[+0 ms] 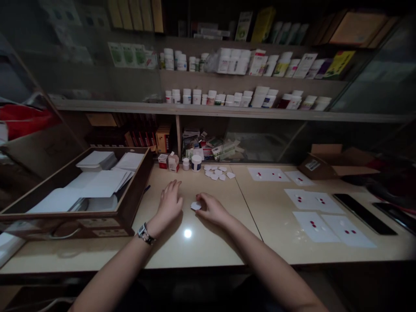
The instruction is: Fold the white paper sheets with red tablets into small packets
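My right hand (pixel 212 209) pinches a small folded white paper packet (pixel 195 206) just above the tabletop, thumb and fingers closed on its right side. To its left, my left hand (pixel 170 199) lies over the table with its fingers stretched out and nothing in them; a watch or bracelet is on that wrist. Beyond the hands is a loose group of similar folded paper packets (pixel 218 172). Beside that group stand a white tub (pixel 196 163), a smaller white bottle (pixel 186 164) and two little medicine boxes (pixel 173 162).
On the left is a wooden drawer (pixel 130 203) of white paper sheets. At right, paper squares (pixel 315 226) bear red and white pills, near a black phone (pixel 364 212) and an open cardboard box (pixel 325 167). Shelves (pixel 227 112) of medicine bottles rise behind the table.
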A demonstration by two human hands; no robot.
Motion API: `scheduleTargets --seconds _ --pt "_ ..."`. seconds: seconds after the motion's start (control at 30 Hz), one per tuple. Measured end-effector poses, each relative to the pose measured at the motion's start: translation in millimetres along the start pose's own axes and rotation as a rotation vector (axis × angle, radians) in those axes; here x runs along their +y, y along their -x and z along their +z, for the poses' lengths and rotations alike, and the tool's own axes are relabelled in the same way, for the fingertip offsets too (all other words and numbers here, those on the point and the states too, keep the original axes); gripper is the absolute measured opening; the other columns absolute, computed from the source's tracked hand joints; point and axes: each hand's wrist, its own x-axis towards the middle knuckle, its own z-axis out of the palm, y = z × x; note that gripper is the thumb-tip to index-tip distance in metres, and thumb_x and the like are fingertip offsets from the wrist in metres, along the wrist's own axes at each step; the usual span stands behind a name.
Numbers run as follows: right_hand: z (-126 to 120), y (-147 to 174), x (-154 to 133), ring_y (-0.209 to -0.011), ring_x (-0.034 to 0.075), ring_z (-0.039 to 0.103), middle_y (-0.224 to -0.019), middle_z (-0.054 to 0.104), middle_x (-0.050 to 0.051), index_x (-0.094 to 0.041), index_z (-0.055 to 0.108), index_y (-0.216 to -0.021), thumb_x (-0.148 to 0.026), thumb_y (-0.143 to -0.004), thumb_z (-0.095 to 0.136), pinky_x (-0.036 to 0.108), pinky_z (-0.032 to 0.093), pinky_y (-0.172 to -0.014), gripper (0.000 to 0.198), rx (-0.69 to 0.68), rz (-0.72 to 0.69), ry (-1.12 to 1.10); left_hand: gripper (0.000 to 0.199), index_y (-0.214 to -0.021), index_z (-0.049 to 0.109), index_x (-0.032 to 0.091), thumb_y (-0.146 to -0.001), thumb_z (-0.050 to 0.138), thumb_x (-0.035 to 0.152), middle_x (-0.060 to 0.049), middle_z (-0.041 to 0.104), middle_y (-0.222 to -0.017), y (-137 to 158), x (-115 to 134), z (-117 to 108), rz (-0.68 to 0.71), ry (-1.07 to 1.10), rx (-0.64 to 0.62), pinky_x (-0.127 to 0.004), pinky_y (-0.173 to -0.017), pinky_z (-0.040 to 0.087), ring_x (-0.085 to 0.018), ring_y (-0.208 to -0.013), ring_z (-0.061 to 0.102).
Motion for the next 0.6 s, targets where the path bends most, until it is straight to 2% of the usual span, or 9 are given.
scheduleTargets --seconds 0.1,0.2,0.27,0.33,0.43,0.53,0.6 --pt "8.4 -3.9 4.9 -0.078 0.016 0.056 -0.087 0.064 0.002 -0.018 0.056 -0.088 -0.016 -0.067 0.069 0.024 0.039 -0.069 0.025 -0.002 0.019 0.005 0.052 -0.126 0.048 0.01 -0.074 0.047 0.01 -0.018 0.048 -0.133 -3.0 -6.1 6.3 0.035 0.048 0.053 -0.048 -0.107 0.033 -0.029 -0.126 0.041" --pt "11.9 -2.1 2.6 -0.074 0.015 0.055 -0.082 0.064 0.002 -0.018 0.057 -0.084 -0.018 -0.069 0.069 0.024 0.037 -0.07 0.02 0.026 -0.021 0.14 0.048 -0.123 0.051 0.008 -0.075 0.048 0.011 -0.018 0.049 -0.13 -3.3 -8.3 10.3 0.048 0.082 0.065 -0.047 -0.107 0.034 -0.028 -0.124 0.043" --pt "6.3 -1.7 2.9 -0.075 0.016 0.054 -0.08 0.064 0.002 -0.018 0.058 -0.082 -0.022 -0.071 0.068 0.026 0.035 -0.073 0.016 0.057 -0.05 0.267 0.046 -0.123 0.051 0.008 -0.077 0.047 0.012 -0.019 0.049 -0.129 -2.4 -8.3 12.3 0.057 0.099 0.059 -0.047 -0.106 0.034 -0.029 -0.124 0.043" --pt "-9.7 -5.9 10.6 -0.077 0.018 0.055 -0.081 0.065 0.004 -0.018 0.059 -0.081 -0.026 -0.075 0.065 0.027 0.035 -0.074 0.011 0.128 -0.017 0.366 0.045 -0.122 0.052 0.009 -0.077 0.047 0.012 -0.018 0.049 -0.129 -1.2 -7.5 14.4 0.068 0.113 0.055 -0.046 -0.106 0.035 -0.028 -0.124 0.043" --pt "-50.5 -23.8 40.9 -0.081 0.018 0.056 -0.089 0.067 0.006 -0.018 0.061 -0.086 -0.023 -0.079 0.058 0.025 0.035 -0.07 0.009 0.319 0.2 0.444 0.044 -0.121 0.054 0.011 -0.077 0.049 0.012 -0.017 0.049 -0.129 -0.3 -5.3 18.0 0.093 0.12 0.054 -0.046 -0.105 0.036 -0.028 -0.123 0.043" --pt "-90.6 -49.0 84.3 -0.086 0.02 0.059 -0.094 0.068 0.008 -0.018 0.063 -0.09 -0.024 -0.076 0.062 0.025 0.036 -0.07 0.015 0.39 0.4 0.542 0.042 -0.118 0.055 0.011 -0.076 0.05 0.011 -0.017 0.05 -0.128 -0.5 -2.7 21.8 0.11 0.111 0.059 -0.046 -0.105 0.036 -0.028 -0.123 0.043" --pt "-105.3 -64.8 110.4 -0.087 0.02 0.06 -0.096 0.069 0.008 -0.018 0.064 -0.091 -0.025 -0.076 0.062 0.025 0.036 -0.069 0.017 0.37 0.531 0.574 0.042 -0.117 0.056 0.011 -0.076 0.049 0.01 -0.017 0.05 -0.128 -0.7 -1.3 24.1 0.113 0.104 0.054 -0.047 -0.105 0.036 -0.028 -0.122 0.044"
